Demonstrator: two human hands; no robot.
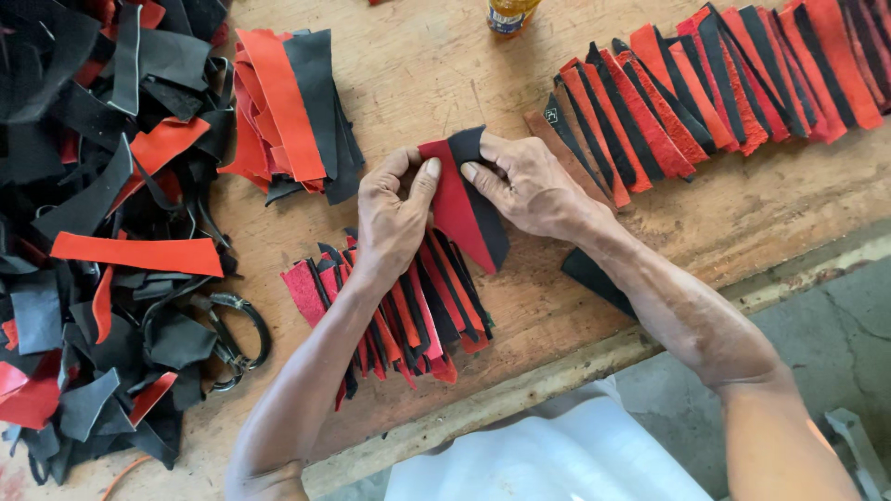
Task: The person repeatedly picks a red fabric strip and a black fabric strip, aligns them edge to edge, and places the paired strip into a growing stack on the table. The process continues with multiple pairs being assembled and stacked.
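Red-and-black leather strips [464, 199] lie on a brown wooden table [742, 209].

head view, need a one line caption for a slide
Both hands, left hand and right hand, pinch a red and black strip pair above a wooden table.

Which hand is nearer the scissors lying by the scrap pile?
Left. The left hand is up and right of the scissors; the right hand is farther right.

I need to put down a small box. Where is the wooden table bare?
Bare wood lies between the stacked strips and the long overlapped row, below the bottle. The scrap heap crowds the left.
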